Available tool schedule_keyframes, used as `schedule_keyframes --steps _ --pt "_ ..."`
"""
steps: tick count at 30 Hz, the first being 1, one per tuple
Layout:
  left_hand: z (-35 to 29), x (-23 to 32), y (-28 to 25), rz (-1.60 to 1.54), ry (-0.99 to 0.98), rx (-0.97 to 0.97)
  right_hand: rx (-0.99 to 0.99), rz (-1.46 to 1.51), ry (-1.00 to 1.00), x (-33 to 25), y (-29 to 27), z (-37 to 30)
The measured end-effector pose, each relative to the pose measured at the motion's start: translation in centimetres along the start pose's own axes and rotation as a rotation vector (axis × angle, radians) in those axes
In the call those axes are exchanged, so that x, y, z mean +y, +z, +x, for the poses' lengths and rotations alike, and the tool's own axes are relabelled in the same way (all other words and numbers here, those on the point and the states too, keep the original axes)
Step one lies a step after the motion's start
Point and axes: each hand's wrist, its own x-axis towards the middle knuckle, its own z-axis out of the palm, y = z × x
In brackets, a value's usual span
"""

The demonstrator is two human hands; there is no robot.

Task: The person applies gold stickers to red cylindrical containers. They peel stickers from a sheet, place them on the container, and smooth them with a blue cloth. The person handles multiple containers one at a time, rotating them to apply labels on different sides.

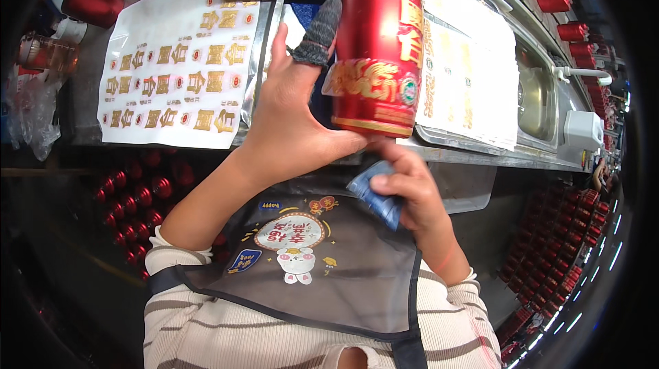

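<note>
A glossy red cylindrical bottle (367, 32), with gold lettering and a gold patterned band, lies lengthwise at the near edge of the counter. My left hand (292, 98) grips it, the thumb by its near end and a finger in a dark knitted sleeve along its left side. A clear film edge sticks out at the left of the gold band. Just below the bottle, my right hand (412, 194) is closed on a small flat blue piece (379, 197), blurred by motion; its exact kind I cannot make out.
To the left lies a white sheet of gold decals (175, 87); more decal sheets (473, 74) are stacked at right. Beyond them are a metal sink (537, 91) and a white faucet (583, 75). A red bottle (93, 2) stands far left. Racked red bottles (559, 252) fill the lower right.
</note>
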Motion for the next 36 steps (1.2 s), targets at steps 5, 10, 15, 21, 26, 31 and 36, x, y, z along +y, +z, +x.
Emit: schedule_keyframes --steps 5,10,15,21,26,31,36 --pt "-0.1 0.7 0.9 0.345 0.219 0.009 -0.077 -0.337 0.058 -1.8 0.4 0.0" --pt "-0.8 1.4 1.1 0.03 0.053 -0.06 0.307 -0.452 -0.447 -3.3 -0.1 -1.7" --pt "0.6 1.7 2.3 -0.184 -0.17 -0.067 0.34 -0.975 -0.792 -1.0 -0.5 0.0" --pt "0.4 1.1 2.8 -0.219 -0.233 -0.02 0.3 -1.089 -0.748 -0.5 -0.9 0.3" --pt "0.4 1.3 2.5 -0.161 -0.203 -0.045 0.465 -0.607 -0.612 -1.6 -1.5 -0.5" --pt "0.6 1.7 3.1 -0.251 -0.328 -0.033 0.62 -0.445 -0.7 -1.9 -1.9 1.8" --pt "0.5 1.3 2.9 -0.22 -0.246 -0.032 0.648 -0.44 -0.706 -1.3 -1.2 2.9"
